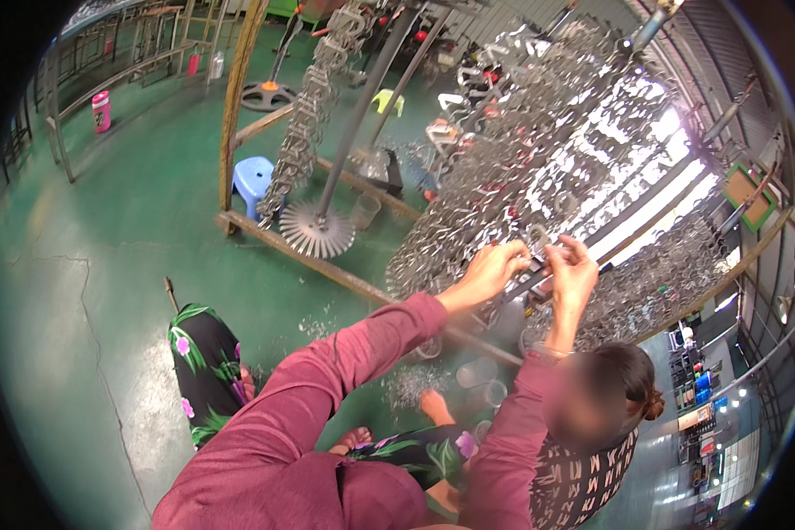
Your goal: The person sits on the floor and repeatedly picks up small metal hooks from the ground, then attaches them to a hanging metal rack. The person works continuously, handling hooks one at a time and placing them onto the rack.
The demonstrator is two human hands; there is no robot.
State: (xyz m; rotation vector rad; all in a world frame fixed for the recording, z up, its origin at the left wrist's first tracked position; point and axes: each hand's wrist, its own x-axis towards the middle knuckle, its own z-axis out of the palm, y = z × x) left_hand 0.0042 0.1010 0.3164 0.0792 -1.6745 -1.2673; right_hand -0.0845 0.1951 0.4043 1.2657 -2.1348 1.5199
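A small shiny metal piece (536,240), likely light, stiff and slippery and best pinched at its edges, is gripped by the left hand (495,269) and right hand (572,269) against the hanging rack (539,159).

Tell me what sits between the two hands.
In the head view, a small shiny metal piece on the rack sits between the left hand and right hand.

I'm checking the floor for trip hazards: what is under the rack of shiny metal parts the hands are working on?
Under the rack of shiny metal parts: a wooden beam, clear plastic cups and scattered metal bits on the green floor. Farther back, hanging parts hide the floor.
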